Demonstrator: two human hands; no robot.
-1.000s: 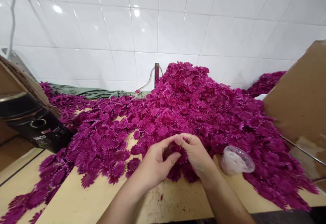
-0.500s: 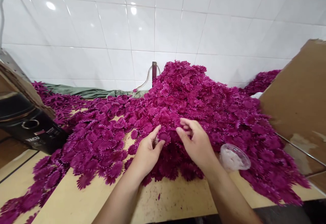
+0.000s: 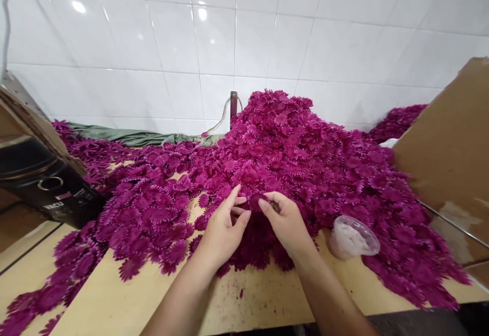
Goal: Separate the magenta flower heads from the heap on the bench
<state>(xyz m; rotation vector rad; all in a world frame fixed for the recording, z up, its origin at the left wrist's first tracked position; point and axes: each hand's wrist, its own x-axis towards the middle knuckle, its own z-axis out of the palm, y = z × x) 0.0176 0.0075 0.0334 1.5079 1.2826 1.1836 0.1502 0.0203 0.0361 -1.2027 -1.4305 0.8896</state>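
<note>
A large heap of magenta artificial flower heads with toothed petals spreads in front of me. My right hand pinches one darker flower head between thumb and fingers at the near side of the heap. To its left, my left hand is held with thumb and fingers apart and nothing visible between them. Its fingertips are close to the held flower head, and the heap lies behind them. The palm side of my right hand is partly hidden.
A clear plastic tub with whitish contents stands right of my right wrist. At the right is a cardboard sheet; at the left, a black container. Behind the pale board rise white wall tiles and a green cloth.
My right hand has moved slightly down and left toward my left hand and now has a flower head in its pinch. The left hand's fingers have shifted slightly right.
</note>
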